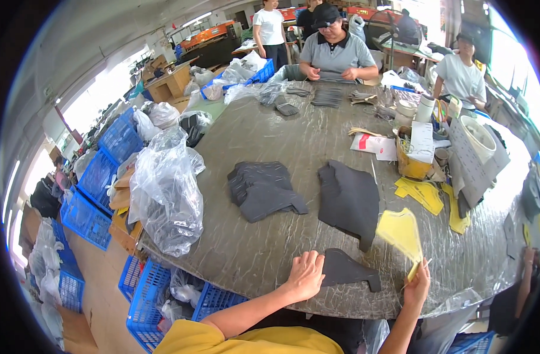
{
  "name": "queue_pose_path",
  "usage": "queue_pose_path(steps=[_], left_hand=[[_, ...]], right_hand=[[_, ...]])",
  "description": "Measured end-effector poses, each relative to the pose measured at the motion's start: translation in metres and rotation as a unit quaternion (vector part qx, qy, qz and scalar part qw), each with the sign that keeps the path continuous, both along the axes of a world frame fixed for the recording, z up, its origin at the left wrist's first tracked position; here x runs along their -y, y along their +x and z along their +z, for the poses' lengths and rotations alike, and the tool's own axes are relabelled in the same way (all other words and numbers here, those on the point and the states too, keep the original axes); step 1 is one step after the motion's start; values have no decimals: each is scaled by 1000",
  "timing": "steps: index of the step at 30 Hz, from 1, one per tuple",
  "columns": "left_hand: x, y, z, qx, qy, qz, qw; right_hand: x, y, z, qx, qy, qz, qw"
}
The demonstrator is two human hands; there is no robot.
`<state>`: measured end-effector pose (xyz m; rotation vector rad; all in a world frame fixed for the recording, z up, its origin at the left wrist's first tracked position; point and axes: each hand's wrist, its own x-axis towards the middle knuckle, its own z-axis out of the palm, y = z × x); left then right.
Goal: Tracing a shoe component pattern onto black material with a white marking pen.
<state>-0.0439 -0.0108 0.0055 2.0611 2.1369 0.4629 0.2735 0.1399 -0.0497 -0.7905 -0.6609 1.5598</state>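
Near the front edge of the table lies a flat dark grey cut piece, which looks like fabric or leather. My left hand is closed at its left end; the curled fingers hide whatever they may grip. Raised to the right of that piece, my right hand grips a yellow template by its narrow lower end. A thin pale stick-like thing shows by those fingers, too small to name. Beyond my hands are two piles of dark cut pieces, a left pile and a right pile.
More yellow templates lie at the right, beside a tool-filled yellow container and a white bucket. A clear plastic bag bulges over the left edge. Blue crates stand below. Across the table a co-worker handles dark pieces.
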Motion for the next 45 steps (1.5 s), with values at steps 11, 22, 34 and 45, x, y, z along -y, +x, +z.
queue_pose_path(steps=[11,22,34,45], left_hand=[[-14,-8,3,50,-79,54,994],[-15,8,-3,53,-86,23,995],[-29,6,8,-38,-140,59,988],[-6,9,-31,140,156,12,978]], right_hand=[[-4,-11,-4,-163,-54,13,985],[2,-2,4,-225,-45,4,973],[-1,-5,1,-243,-51,-5,969],[-16,0,-7,-182,-53,-10,982]])
